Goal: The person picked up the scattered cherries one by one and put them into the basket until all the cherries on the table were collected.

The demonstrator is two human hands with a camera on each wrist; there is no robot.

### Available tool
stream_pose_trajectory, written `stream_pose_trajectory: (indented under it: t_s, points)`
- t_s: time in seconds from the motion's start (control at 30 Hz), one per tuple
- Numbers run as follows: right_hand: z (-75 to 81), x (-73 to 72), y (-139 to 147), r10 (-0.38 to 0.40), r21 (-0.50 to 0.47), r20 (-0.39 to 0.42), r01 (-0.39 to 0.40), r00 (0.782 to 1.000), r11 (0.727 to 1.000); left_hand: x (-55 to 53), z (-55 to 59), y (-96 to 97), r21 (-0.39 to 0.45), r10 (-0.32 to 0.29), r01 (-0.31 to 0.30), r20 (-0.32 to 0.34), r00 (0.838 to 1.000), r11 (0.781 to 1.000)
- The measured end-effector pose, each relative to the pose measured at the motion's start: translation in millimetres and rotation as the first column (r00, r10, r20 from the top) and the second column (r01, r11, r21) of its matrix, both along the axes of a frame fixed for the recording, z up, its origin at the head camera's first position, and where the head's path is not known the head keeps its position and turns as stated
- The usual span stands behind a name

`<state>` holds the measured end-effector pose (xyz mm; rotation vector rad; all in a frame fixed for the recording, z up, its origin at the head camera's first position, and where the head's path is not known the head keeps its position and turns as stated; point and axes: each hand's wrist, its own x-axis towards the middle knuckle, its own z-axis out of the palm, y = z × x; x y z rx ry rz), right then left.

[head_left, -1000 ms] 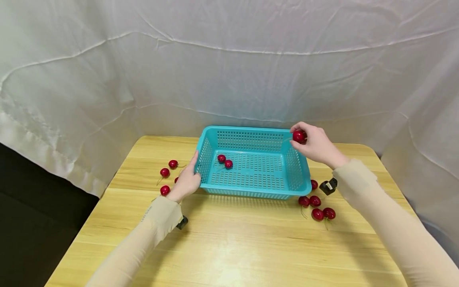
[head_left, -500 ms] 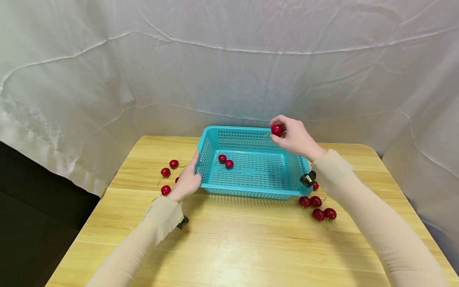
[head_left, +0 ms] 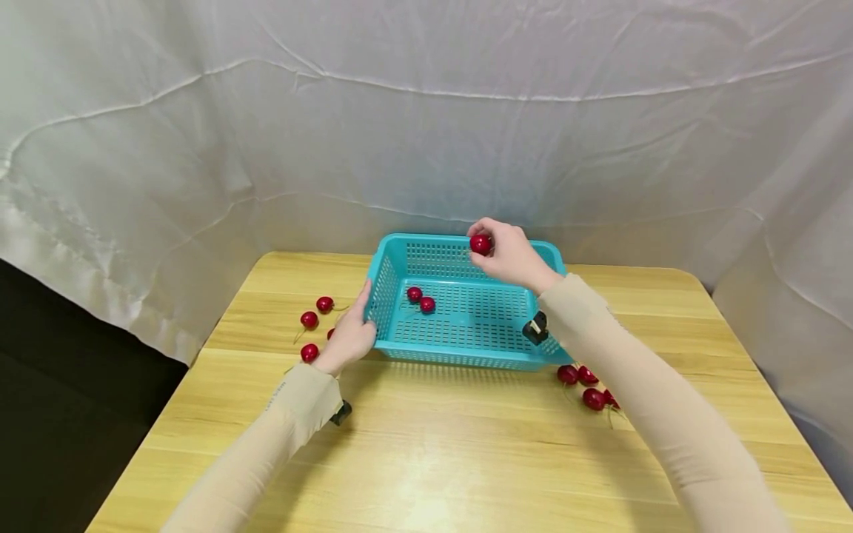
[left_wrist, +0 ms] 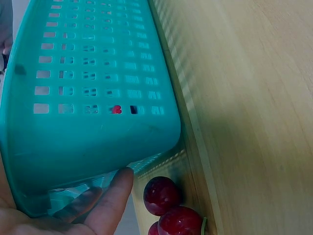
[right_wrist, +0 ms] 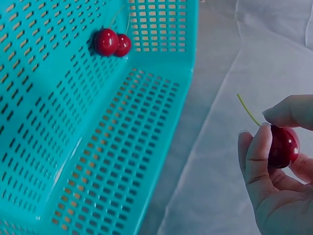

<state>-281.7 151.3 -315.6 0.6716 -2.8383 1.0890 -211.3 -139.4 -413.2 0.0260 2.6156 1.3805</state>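
My right hand (head_left: 509, 255) pinches a dark red cherry (head_left: 480, 244) above the far side of the turquoise plastic basket (head_left: 460, 355). In the right wrist view, that cherry (right_wrist: 283, 147) sits between thumb and fingers, its green stem sticking out. My left hand (head_left: 348, 342) holds the basket's left edge near the front corner. Its fingers (left_wrist: 110, 203) lie against the outside of the wall in the left wrist view, below the rim. Two cherries (head_left: 427, 305) lie together on the basket's floor, towards the left.
Several cherries (head_left: 309, 320) lie on the wooden table (head_left: 426, 444) left of the basket, some partly behind my left hand. Another group of cherries (head_left: 593, 400) lies by the basket's front right corner, partly covered by my right sleeve. A pale curtain (head_left: 426, 148) hangs behind.
My right hand has moved left with the cherry, from the basket's right rim to over its far middle part. My left hand has stayed at the left edge.
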Motion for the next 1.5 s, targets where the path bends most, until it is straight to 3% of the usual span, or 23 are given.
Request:
stream_pose_trajectory:
  t_s: [0.2,0.57,0.93,1.23,1.5]
  points:
    - [-6.9,-5.6,-16,0.028,0.015,0.049,-0.029,0.998,0.999,-1.0,-0.6,0.4,-0.008,-0.005,0.005,-0.031,0.999,1.000]
    - [-25.6,-17.3,-37,0.037,0.040,0.118,-0.042,0.992,0.998,2.4,1.4,1.3,-0.015,-0.001,0.001,-0.017,1.000,1.000]
    - [-50.4,-34.3,-50,0.035,0.141,0.173,-0.060,0.984,0.988,3.5,2.6,1.4,-0.022,0.002,-0.003,-0.019,1.000,1.000]
    - [-61.8,-39.0,-57,0.016,0.246,0.187,-0.063,0.982,0.967,4.6,0.8,2.0,-0.010,0.005,-0.005,-0.014,1.000,1.000]
    - [-69.3,-42.9,-63,-0.001,0.373,0.194,-0.072,0.981,0.925,5.0,1.2,2.9,-0.001,-0.001,0.001,-0.020,1.000,1.000]
